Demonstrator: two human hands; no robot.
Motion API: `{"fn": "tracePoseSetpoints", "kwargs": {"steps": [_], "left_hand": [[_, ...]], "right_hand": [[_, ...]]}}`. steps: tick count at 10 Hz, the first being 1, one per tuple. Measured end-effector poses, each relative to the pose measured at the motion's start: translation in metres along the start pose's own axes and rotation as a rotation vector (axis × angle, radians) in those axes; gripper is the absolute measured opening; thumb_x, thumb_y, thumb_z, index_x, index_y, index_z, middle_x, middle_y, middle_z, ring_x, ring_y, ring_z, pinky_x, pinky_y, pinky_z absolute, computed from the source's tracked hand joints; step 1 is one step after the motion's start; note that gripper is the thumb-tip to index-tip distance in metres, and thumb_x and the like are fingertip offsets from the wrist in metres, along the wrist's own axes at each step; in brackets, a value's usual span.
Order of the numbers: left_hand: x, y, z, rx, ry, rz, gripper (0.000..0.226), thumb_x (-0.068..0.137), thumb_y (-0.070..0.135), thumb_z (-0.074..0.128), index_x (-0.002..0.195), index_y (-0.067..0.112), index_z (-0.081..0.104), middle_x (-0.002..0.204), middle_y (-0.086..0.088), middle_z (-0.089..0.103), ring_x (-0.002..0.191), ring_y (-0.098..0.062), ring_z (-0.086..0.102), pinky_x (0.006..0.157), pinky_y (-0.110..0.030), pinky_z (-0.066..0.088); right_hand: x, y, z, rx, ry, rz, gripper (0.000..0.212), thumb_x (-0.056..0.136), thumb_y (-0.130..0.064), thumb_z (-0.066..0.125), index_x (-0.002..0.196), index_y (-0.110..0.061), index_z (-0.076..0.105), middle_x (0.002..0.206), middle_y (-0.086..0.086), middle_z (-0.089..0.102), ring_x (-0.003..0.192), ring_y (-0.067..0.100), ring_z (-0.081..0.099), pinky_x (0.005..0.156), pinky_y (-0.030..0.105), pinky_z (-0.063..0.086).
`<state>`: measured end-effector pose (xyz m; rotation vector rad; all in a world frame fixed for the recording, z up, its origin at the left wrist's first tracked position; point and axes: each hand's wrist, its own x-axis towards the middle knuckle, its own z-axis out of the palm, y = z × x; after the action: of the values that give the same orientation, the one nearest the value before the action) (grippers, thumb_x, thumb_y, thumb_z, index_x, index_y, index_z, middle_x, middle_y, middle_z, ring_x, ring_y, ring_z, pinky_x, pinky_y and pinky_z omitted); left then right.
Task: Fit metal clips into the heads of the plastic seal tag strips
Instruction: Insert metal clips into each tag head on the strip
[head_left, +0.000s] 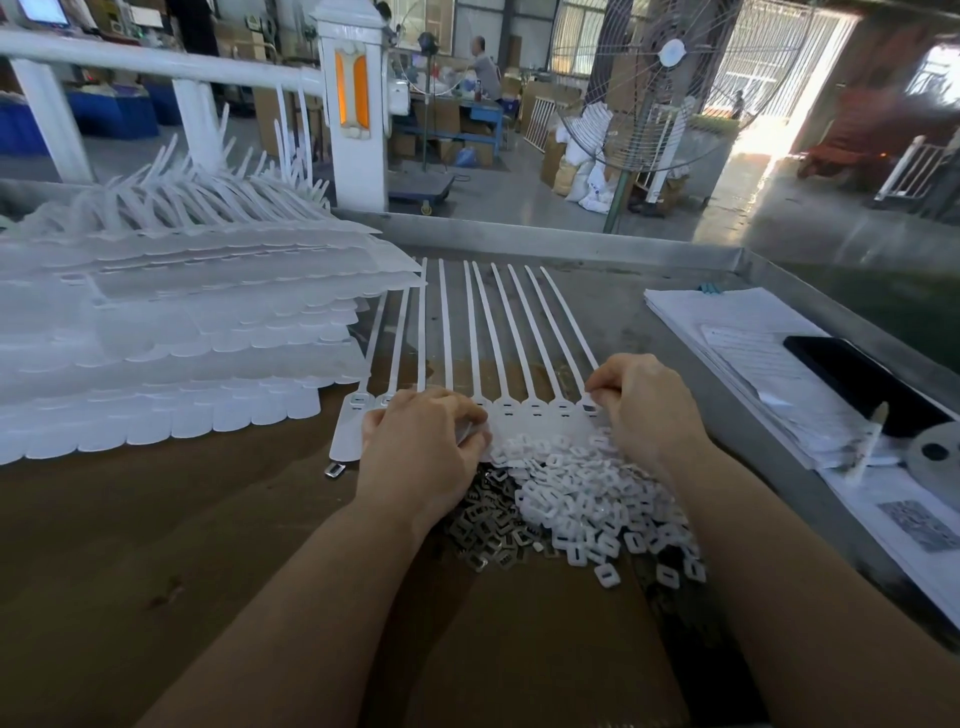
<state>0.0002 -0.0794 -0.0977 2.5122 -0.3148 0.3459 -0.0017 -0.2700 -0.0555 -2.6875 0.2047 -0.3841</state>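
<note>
A: What is hard to make out?

B: The left hand (423, 434) lies curled, knuckles up, over the flat heads of the joined row of white plastic seal tag strips (519, 364), so the heads beneath it are hidden. Something white shows under its fingers, but I cannot tell whether they pinch it. The translucent white stack of unworked strip sheets (171, 332) is cut off at the left edge.

A: And where does the row lie?

B: Flat on the brown cardboard-covered surface (156, 545), between the two hands, thin tails fanning away from the person. The right hand (644, 410) sits at the row's rightmost head, its fingertips curled and pinching down on that head's slot.

A: Materials?

B: Just beside the wrists, a pile of dull grey stamped metal clips (480, 525), flat with square holes, touches a heap of small white plastic rectangular caps (587, 499). One loose metal clip (335, 471) lies below the leftmost head. Further right, a sheaf of white papers (727, 322) carries a black phone (857, 379).
</note>
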Motion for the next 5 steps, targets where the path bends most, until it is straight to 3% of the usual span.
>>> {"fn": "tracePoseSetpoints", "kwargs": {"steps": [5], "left_hand": [[-0.0008, 0.0016, -0.0018, 0.007, -0.011, -0.011, 0.026, 0.087, 0.043, 0.056, 0.111, 0.036, 0.062, 0.125, 0.015, 0.055, 0.120, -0.011, 0.039, 0.100, -0.037, 0.023]], "right_hand": [[0.0009, 0.0028, 0.0022, -0.005, -0.006, -0.001, 0.017, 0.093, -0.013, 0.050, 0.098, -0.017, 0.066, 0.104, 0.006, 0.066, 0.097, 0.025, 0.059, 0.090, 0.045, 0.045]]}}
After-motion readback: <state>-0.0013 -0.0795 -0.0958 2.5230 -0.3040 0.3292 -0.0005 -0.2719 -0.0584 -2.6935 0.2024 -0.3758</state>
